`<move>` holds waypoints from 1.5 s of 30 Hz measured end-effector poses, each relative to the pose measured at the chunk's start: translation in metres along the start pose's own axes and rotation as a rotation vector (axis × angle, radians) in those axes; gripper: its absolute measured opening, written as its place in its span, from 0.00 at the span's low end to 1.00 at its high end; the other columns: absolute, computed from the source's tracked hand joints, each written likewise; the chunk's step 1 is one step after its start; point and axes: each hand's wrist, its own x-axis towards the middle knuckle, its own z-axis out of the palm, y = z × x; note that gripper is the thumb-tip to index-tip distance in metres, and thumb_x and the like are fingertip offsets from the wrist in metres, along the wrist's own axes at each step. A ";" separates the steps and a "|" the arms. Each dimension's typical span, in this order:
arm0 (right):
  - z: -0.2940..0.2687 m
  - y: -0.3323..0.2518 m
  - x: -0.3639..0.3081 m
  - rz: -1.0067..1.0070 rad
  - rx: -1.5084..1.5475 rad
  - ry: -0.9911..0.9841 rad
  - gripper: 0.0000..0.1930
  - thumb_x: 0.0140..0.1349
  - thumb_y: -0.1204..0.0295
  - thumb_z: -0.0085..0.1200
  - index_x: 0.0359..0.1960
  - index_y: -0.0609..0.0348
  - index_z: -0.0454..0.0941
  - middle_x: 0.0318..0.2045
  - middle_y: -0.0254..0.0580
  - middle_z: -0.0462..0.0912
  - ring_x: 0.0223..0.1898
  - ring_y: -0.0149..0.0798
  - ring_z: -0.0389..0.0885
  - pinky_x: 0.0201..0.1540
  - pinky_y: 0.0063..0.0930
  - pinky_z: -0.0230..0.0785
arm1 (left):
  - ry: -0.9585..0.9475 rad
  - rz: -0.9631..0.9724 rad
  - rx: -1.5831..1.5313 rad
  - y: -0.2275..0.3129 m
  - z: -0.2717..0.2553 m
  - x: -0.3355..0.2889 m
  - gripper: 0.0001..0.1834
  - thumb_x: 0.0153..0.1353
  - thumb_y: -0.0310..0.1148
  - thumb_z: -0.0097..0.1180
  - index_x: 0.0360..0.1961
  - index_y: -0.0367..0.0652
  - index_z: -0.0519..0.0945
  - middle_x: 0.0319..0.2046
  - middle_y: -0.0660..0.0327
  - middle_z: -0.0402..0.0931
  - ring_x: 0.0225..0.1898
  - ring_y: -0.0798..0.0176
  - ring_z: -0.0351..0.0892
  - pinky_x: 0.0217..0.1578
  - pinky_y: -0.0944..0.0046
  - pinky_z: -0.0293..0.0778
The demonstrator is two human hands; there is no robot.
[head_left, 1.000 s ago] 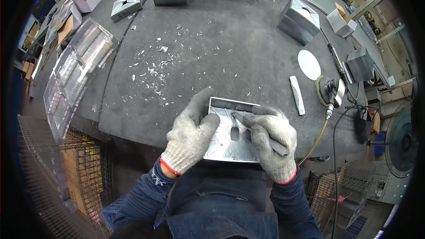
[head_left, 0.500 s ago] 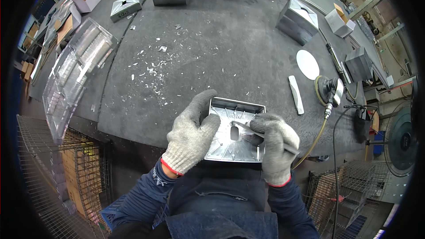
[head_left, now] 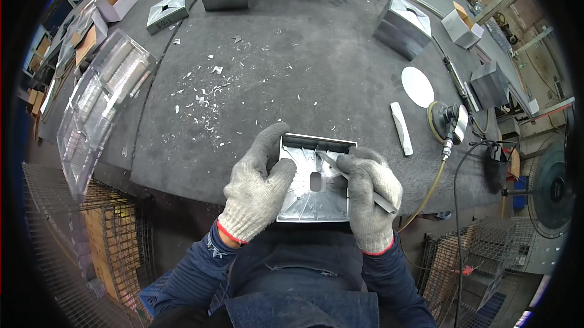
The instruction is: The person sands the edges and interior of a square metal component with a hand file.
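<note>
At the table's near edge lies a shallow rectangular cast-metal housing (head_left: 313, 205), its ribbed inside facing up and a rounded slot in its middle. My left hand (head_left: 255, 191), in a grey-white knit glove, grips its left side, thumb over the rim. My right hand (head_left: 372, 191), gloved likewise, is closed around a slim metal scraper (head_left: 328, 161). The scraper's pointed end reaches into the housing above the slot, close to the far wall. Its other end sticks out below my right fingers.
Metal shavings (head_left: 210, 100) litter the dark table. To the right are a white strip (head_left: 401, 128), a white disc (head_left: 418, 86) and a hosed sander (head_left: 447, 122). Clear plastic trays (head_left: 103, 106) stand left. Metal boxes (head_left: 401, 27) stand farther back; a fan (head_left: 550, 188) is at far right.
The scraper's tip has moved from beside the slot to farther up, toward the housing's far wall. My right hand has tilted with it; my left hand keeps its hold.
</note>
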 end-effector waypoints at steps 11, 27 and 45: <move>-0.003 0.006 0.021 -0.029 0.066 0.056 0.10 0.77 0.73 0.64 0.49 0.68 0.94 0.43 0.52 0.96 0.49 0.54 0.96 0.57 0.48 0.87 | 0.308 -0.186 -0.091 0.022 0.006 -0.014 0.19 0.76 0.33 0.65 0.64 0.41 0.78 0.40 0.63 0.83 0.28 0.72 0.79 0.28 0.67 0.80; 0.029 0.007 0.060 -0.096 0.242 -0.089 0.05 0.72 0.81 0.65 0.42 0.67 0.92 0.36 0.49 0.95 0.41 0.46 0.96 0.43 0.38 0.87 | 0.226 0.005 -0.142 -0.002 0.012 -0.002 0.25 0.76 0.27 0.53 0.71 0.30 0.83 0.55 0.54 0.90 0.53 0.67 0.87 0.58 0.64 0.83; 0.032 0.008 0.065 -0.142 0.059 -0.087 0.07 0.73 0.78 0.65 0.47 0.63 0.94 0.36 0.46 0.95 0.42 0.48 0.96 0.53 0.42 0.86 | 0.163 0.012 -0.272 -0.009 0.008 0.000 0.25 0.77 0.27 0.59 0.72 0.28 0.80 0.58 0.50 0.89 0.56 0.63 0.88 0.58 0.61 0.86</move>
